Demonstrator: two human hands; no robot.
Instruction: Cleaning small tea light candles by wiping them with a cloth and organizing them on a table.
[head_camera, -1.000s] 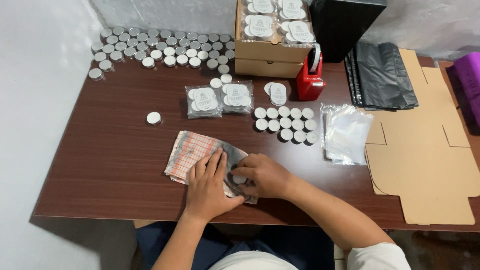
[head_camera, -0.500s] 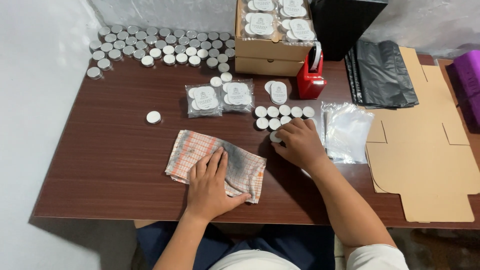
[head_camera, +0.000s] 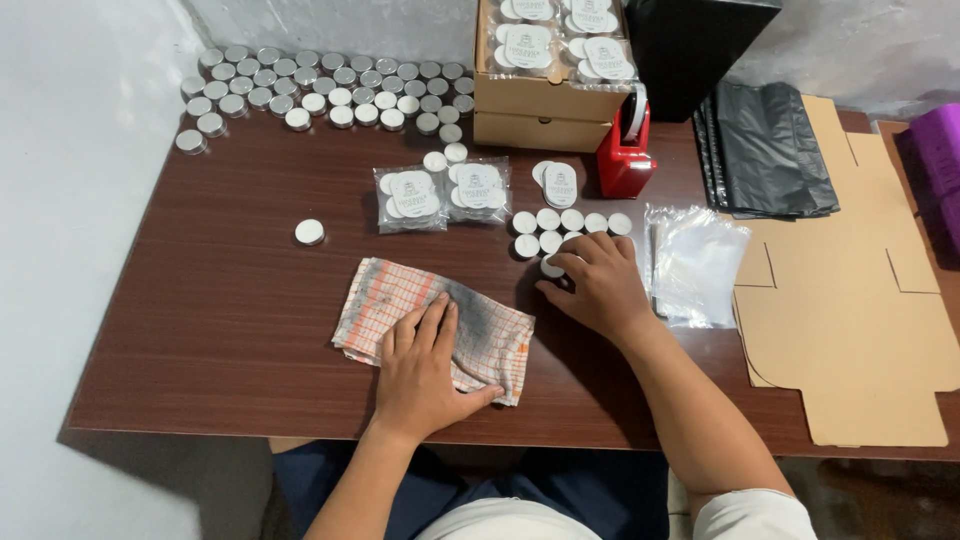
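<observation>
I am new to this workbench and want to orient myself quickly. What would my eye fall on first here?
Most striking is the crowd of small round silver tins at the far left of the dark brown wooden table. Next comes the bright red tape dispenser beside the tan cardboard box. Nearer, the left hand lies flat on a soiled checked cloth, while the right hand touches small white-topped tins.

Colours as I see them: dark reddish-brown wooden table (head_camera: 200, 330); orange-and-white checked cloth smudged grey (head_camera: 400, 300); small round white-topped tins (head_camera: 548, 219); red tape dispenser (head_camera: 625, 160) at one o'clock; black plastic bags (head_camera: 770, 150); tan flat cardboard (head_camera: 850, 330) at three o'clock.
</observation>
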